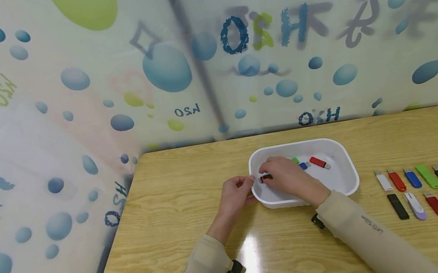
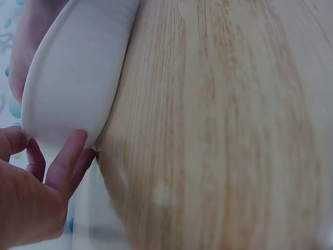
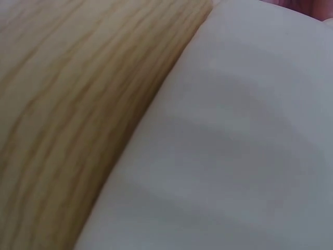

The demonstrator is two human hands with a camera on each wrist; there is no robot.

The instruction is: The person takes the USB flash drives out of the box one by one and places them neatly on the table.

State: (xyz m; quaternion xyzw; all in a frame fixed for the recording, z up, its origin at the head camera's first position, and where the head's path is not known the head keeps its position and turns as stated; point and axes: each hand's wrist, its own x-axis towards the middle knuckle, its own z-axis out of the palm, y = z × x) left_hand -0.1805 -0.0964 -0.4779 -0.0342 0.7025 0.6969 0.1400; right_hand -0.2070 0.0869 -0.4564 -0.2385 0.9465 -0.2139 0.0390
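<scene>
A white plastic bin stands on the table with several USB sticks inside. My left hand is at the bin's left end, thumb and fingertips gripping its rim and outer wall, as the left wrist view shows. Inside the bin, my right hand reaches down at the left side. A dark USB stick shows right at its fingertips; I cannot tell whether they pinch it. Beyond that hand lie a red USB stick, a blue USB stick and a partly hidden green one.
Right of the bin, more USB sticks lie in two rows on the wooden table. The upper row includes a green stick and a blue stick; the lower row includes a dark red stick. A patterned wall covering rises behind the table.
</scene>
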